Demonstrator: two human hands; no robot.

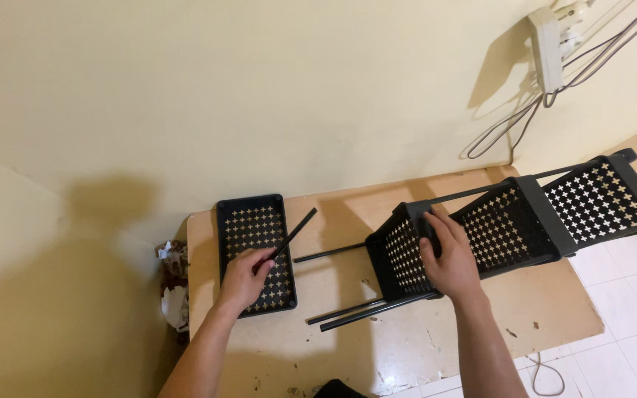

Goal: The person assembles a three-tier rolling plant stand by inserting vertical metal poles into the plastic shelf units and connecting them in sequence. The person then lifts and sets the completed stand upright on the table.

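- Two hands at work, lower centre of the frame, over a tan board [333, 221] lying on the floor.
- Left hand [245, 278]: fingers pinched on a thin black rod [293, 234] that slants up to the right over a loose black tray [256, 250], left of centre.
- Right hand [447, 258]: fingers curled over the end tier of a black rack [510, 225] lying on its side, centre to right edge.
- Progress, as judged: rack shows three perforated tiers already joined on rods; the loose tray and the held rod remain unfitted. Bare rod ends [348, 313] stick out toward lower centre.
- Crumpled wrapper [173, 284], white and red, lies at the board's left edge; print too small to tell.
- White power strip [547, 44] with grey cables hangs on the cream wall, upper right. No signs seen.
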